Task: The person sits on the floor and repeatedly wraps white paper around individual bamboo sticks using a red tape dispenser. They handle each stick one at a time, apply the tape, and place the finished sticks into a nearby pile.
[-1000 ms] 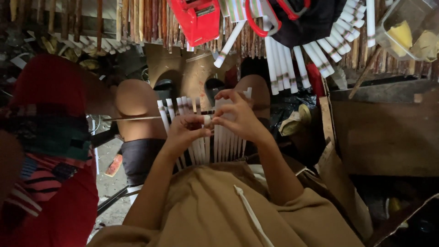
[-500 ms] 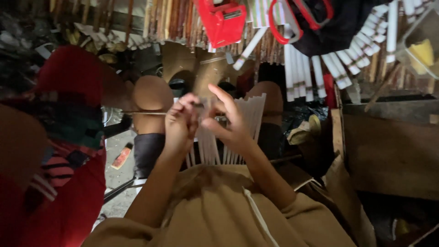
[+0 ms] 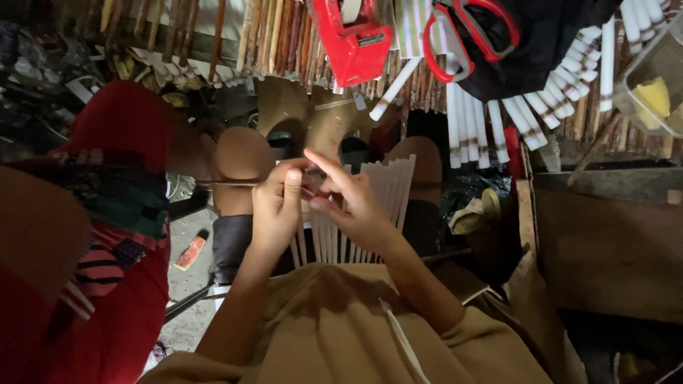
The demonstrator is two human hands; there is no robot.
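My left hand is closed around a thin stick that pokes out to the left. My right hand sits beside it with the index finger raised and the other fingers curled at the same spot. Both hands hover over a fan of white paper tubes resting upright between my knees. What the fingertips pinch is too small to make out.
A red tape dispenser and red-handled scissors lie on a slatted surface ahead, with more white tubes to the right. A clear container with yellow pieces is far right. Red and patterned cloth fills the left. A brown box stands right.
Both hands have lifted from the lower part of the tube fan to its top. My right index finger has straightened upward. The camera has tilted slightly.
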